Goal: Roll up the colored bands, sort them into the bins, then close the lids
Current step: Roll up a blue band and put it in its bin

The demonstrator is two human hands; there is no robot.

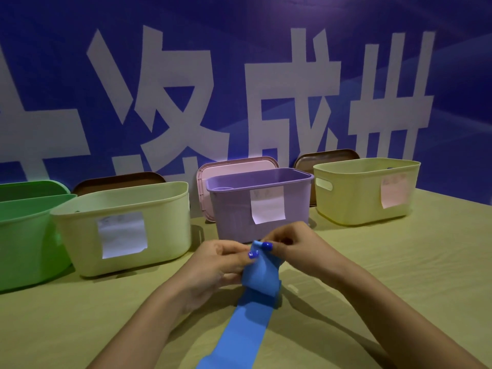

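Nearest me, a flat blue band (239, 331) runs up the middle of the tan tabletop (399, 275) from the bottom edge toward my hands. It looks thin, soft and stretchy, lying limp where it is not held; I judge it light and apt to spring open if let go.

Just above that, my left hand (215, 265) and my right hand (290, 246) meet over the band's far end. Each grip is pinched on the band: thumb and fingers curled round the top edge, where a small tight fold or first turn of a roll is forming. The best hold, in my view, is at the two side edges of that turn, so the roll stays even in width.

Beyond the hands stands a row of four open bins. From left: a green bin (24, 235), a pale yellow bin (159, 225) with a white paper label, a purple bin (295, 206) with a white note directly behind my hands, and a second yellow bin (354, 193) with a pink note at the right. I cannot read the labels.

Behind the bins, lids lean upright: a brown lid (119, 179), a pink lid (234, 166) and another brown lid (324, 155). Farthest back is a blue wall banner (239, 49) with large white characters.
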